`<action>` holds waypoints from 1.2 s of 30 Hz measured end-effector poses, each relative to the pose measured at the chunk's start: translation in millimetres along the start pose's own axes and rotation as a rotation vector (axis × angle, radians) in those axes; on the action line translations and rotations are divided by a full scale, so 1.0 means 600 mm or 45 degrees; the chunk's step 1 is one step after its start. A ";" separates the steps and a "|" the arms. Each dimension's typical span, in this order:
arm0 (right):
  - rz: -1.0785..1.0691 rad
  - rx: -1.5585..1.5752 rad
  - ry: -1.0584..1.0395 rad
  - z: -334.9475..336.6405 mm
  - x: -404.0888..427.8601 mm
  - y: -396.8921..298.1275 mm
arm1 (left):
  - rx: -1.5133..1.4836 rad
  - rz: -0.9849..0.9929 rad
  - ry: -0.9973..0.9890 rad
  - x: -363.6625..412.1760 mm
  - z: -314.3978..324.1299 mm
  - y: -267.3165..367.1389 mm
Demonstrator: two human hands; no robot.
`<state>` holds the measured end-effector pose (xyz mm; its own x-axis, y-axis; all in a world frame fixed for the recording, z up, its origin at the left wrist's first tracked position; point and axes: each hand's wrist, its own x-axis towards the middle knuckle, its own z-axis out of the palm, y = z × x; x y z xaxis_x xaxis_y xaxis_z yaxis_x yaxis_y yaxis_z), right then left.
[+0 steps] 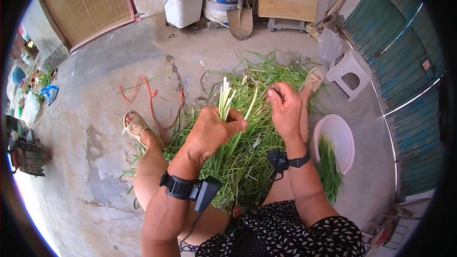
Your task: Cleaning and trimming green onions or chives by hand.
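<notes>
My left hand (pixel 221 125) is closed round a bunch of garlic chives (pixel 225 98), pale stem ends up and green leaves hanging below the fist. Between its thumb and forefinger a single stalk (pixel 252 103) sticks up, apart from the bunch. To the right, my right hand (pixel 284 105) is raised with its fingers curled and the thumb near the forefinger; whether something small is between them cannot be told. Under both hands a wide heap of green leaves and stalks (pixel 250 167) covers the floor between my feet.
A pink-white plastic basin (pixel 344 142) with more chives (pixel 328 167) stands at the right. Behind it are a white plastic stool (pixel 351 71) and a green metal door (pixel 403 78). Orange rope (pixel 151 103) lies left of the heap. A shovel (pixel 241 21) and buckets (pixel 184 7) stand by the wall.
</notes>
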<state>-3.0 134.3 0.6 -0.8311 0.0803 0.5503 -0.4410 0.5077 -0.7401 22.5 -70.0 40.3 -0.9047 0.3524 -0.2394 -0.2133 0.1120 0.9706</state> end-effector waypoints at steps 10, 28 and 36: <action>0.799 1.175 -0.256 -0.015 -0.042 -0.028 | -0.134 0.041 0.067 0.002 0.009 -0.003; 0.751 1.181 -0.270 0.014 -0.055 -0.043 | -0.271 -0.002 0.065 0.010 0.025 -0.016; 0.807 1.453 0.276 -0.020 -0.035 0.014 | -0.147 -0.041 -0.014 0.006 0.019 -0.012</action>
<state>14.9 147.1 -12.4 -0.9741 0.2231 -0.0379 -0.1229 -0.6621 -0.7392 25.2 -58.8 32.2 -0.8928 0.3605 -0.2702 -0.2837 0.0161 0.9588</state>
